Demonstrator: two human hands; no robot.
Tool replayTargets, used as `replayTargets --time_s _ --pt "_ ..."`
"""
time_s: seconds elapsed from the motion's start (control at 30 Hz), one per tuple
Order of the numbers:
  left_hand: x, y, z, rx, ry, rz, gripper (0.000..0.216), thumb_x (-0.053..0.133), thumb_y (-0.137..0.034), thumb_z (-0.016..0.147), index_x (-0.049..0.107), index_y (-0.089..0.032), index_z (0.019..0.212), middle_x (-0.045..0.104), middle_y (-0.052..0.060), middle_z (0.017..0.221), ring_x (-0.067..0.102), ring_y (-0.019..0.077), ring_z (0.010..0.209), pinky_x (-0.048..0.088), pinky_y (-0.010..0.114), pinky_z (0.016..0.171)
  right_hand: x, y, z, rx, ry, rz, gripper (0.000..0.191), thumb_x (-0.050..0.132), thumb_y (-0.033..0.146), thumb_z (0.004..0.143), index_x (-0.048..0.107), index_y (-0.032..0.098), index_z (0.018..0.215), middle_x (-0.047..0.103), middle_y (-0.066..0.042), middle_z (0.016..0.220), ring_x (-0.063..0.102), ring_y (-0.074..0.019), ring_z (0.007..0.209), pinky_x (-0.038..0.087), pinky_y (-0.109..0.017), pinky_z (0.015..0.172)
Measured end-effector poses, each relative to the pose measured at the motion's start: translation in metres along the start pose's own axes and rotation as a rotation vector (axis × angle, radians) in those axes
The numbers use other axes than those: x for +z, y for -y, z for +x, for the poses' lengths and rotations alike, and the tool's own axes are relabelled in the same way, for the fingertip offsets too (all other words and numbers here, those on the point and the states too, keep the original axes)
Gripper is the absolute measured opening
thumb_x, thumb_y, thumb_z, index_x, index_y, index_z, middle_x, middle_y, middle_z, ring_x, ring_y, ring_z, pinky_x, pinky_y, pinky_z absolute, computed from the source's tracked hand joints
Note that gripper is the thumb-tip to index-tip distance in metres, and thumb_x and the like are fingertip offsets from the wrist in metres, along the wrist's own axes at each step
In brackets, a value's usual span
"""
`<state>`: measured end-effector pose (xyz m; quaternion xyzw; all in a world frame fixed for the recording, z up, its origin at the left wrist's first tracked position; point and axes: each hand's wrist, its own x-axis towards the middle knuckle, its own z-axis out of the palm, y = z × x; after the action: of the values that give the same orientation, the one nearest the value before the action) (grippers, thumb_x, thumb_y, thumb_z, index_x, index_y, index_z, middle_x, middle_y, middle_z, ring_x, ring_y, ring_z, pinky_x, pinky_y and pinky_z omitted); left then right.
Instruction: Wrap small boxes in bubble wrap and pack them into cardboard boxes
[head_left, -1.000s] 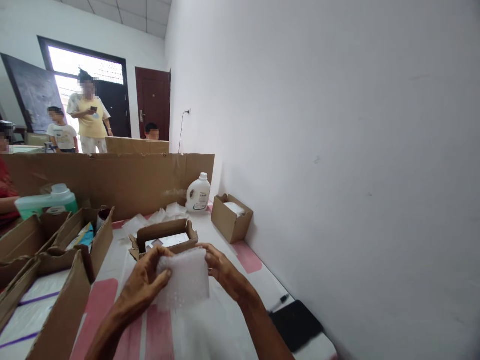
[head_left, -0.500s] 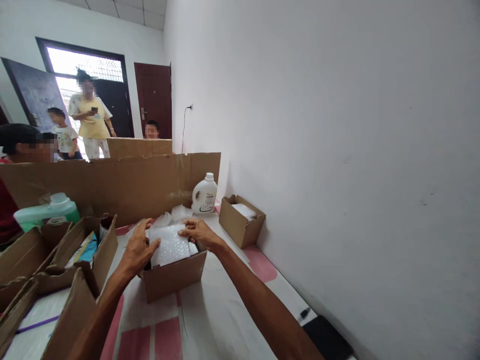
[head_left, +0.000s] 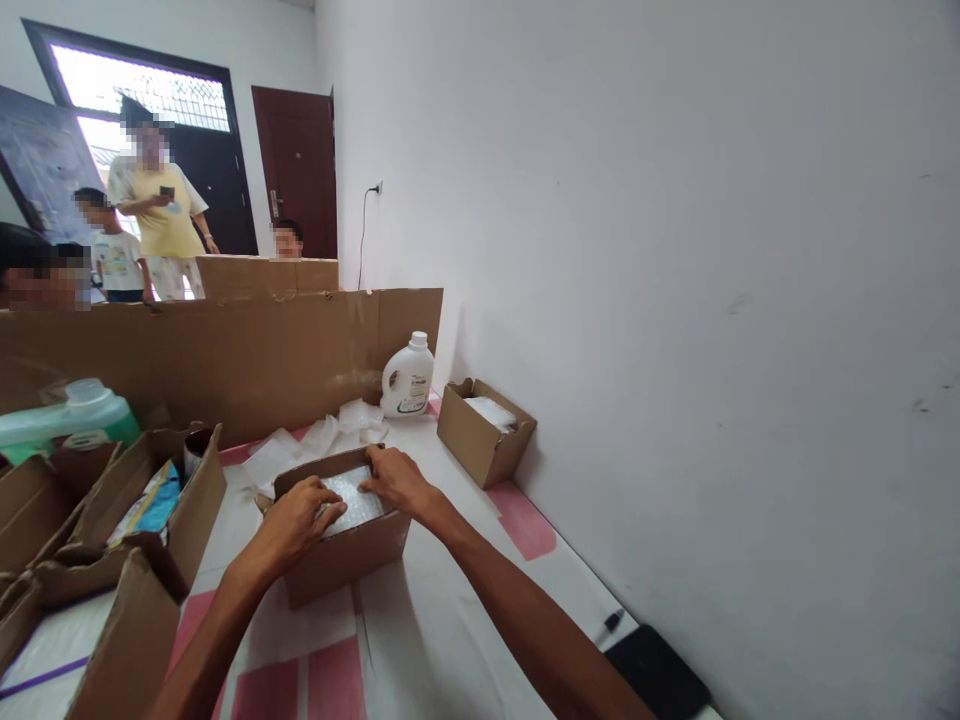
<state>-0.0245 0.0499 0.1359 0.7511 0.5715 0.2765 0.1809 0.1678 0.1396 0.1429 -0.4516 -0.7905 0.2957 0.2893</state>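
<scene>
Left hand (head_left: 297, 516), right hand (head_left: 400, 480): I can't tell their grip; press the clear bubble-wrap sheet (head_left: 354, 497) evenly inside that oblong brown cardboard box (head_left: 346, 566).

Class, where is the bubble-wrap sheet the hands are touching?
In the head view, left of centre: the bubble-wrap sheet lies in the open cardboard box, between left hand and right hand.
</scene>
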Motion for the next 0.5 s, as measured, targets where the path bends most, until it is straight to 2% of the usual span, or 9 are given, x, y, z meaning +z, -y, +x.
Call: replayTargets --time_s 0.07,0.13,0.2,0.27,0.3,0.33,0.37,0.43,0.5 --pt "-0.009 -0.003 -0.01 0.004 -0.05 -0.037 0.039 0.047 -0.052 0.093 0.077 -0.026 0.095 0.072 0.008 0.102 0.066 0.0249 0.097 0.048 0.038 0.092 -0.01 -0.001 -0.013 -0.021 -0.083 -0.033 0.023 0.082 0.015 0.069 0.064 0.021 0.082 0.064 0.001 0.075 0.059 -0.0175 0.072 0.042 -0.029 0.073" --pt "-0.017 -0.003 -0.028 -0.034 -0.244 -0.099 0.041 0.048 -0.056 0.092 0.074 -0.027 0.106 0.07 0.007 0.112 0.065 0.0246 0.105 0.047 0.039 0.098 -0.022 -0.011 -0.032 -0.027 -0.251 -0.009 0.015 0.073 0.027 0.083 0.066 0.021 0.095 0.068 -0.003 0.087 0.061 -0.0185 0.076 0.045 -0.032 0.077" --pt "-0.016 0.002 -0.052 -0.171 -0.551 -0.157 0.047 0.051 -0.06 0.089 0.069 -0.027 0.118 0.067 0.007 0.121 0.064 0.026 0.105 0.048 0.042 0.1 -0.024 -0.031 -0.054 0.031 -0.449 0.113 0.029 0.064 0.044 0.092 0.066 0.02 0.106 0.071 -0.009 0.098 0.065 -0.0217 0.085 0.049 -0.035 0.08" --pt "0.0 0.011 -0.078 -0.401 -0.77 -0.191 0.062 0.051 -0.065 0.087 0.057 -0.027 0.135 0.061 0.009 0.133 0.064 0.0293 0.107 0.05 0.049 0.099 -0.01 -0.054 -0.075 0.136 -0.528 0.33 0.054 0.052 0.065 0.093 0.065 0.018 0.116 0.071 -0.014 0.112 0.067 -0.027 0.102 0.051 -0.039 0.086" --pt "0.013 0.017 -0.09 -0.473 -0.762 -0.243 0.069 0.051 -0.067 0.086 0.05 -0.026 0.142 0.058 0.012 0.139 0.062 0.0319 0.112 0.05 0.052 0.1 0.004 -0.065 -0.084 0.183 -0.489 0.448 0.065 0.042 0.073 0.094 0.065 0.018 0.12 0.069 -0.016 0.121 0.065 -0.0289 0.113 0.051 -0.043 0.092" --pt "0.029 0.023 -0.101 -0.505 -0.701 -0.311 0.073 0.049 -0.068 0.086 0.046 -0.024 0.145 0.057 0.014 0.14 0.061 0.0341 0.117 0.05 0.055 0.101 0.021 -0.073 -0.092 0.22 -0.431 0.552 0.075 0.032 0.078 0.093 0.064 0.018 0.124 0.067 -0.016 0.128 0.061 -0.03 0.122 0.049 -0.046 0.098" --pt "0.045 0.029 -0.11 -0.525 -0.585 -0.367 0.074 0.05 -0.068 0.086 0.044 -0.025 0.146 0.057 0.014 0.141 0.059 0.0353 0.122 0.049 0.056 0.102 0.04 -0.077 -0.099 0.238 -0.372 0.623 0.08 0.028 0.08 0.093 0.062 0.018 0.13 0.063 -0.016 0.136 0.055 -0.0299 0.132 0.045 -0.048 0.106" --pt "0.074 0.036 -0.121 -0.528 -0.502 -0.394 0.069 0.052 -0.067 0.085 0.049 -0.027 0.142 0.061 0.012 0.138 0.053 0.037 0.132 0.046 0.057 0.108 0.074 -0.077 -0.109 0.274 -0.321 0.687 0.082 0.032 0.08 0.093 0.055 0.019 0.142 0.053 -0.014 0.149 0.041 -0.0286 0.145 0.034 -0.049 0.117" --pt "0.089 0.036 -0.124 -0.532 -0.48 -0.402 0.069 0.051 -0.069 0.084 0.052 -0.026 0.139 0.059 0.012 0.14 0.045 0.0374 0.141 0.039 0.057 0.115 0.092 -0.069 -0.12 0.307 -0.304 0.697 0.081 0.041 0.076 0.093 0.046 0.019 0.151 0.041 -0.012 0.159 0.029 -0.0277 0.152 0.025 -0.047 0.123"
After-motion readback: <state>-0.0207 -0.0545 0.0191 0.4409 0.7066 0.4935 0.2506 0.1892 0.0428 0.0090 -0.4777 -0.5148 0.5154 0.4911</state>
